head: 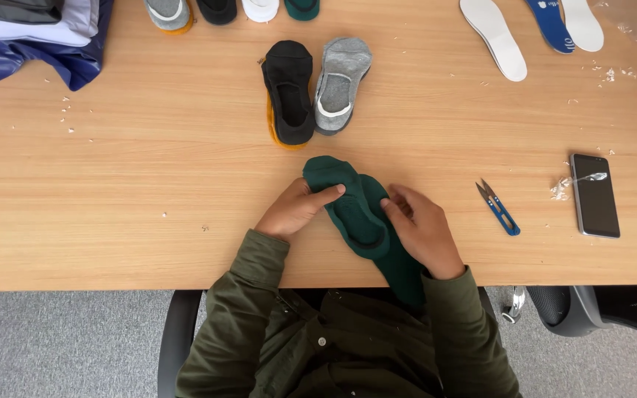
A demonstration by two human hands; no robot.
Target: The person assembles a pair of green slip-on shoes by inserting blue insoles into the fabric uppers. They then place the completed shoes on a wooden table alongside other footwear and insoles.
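Observation:
A dark green low-cut sock [355, 210] lies on the wooden table [149, 162] near its front edge, with more green fabric trailing under my right wrist. My left hand [296, 210] grips the sock's left side, the index finger stretched across it. My right hand [422, 228] pinches its right edge with thumb and fingers. Both sleeves are olive green.
A black sock on a yellow form [287, 92] and a grey sock [340, 85] lie just beyond. Blue thread snips [499, 208] and a dark phone [595, 195] sit to the right. White and blue insoles [495, 33] are far right, more socks [219, 9] at the back, folded cloth [23, 37] far left.

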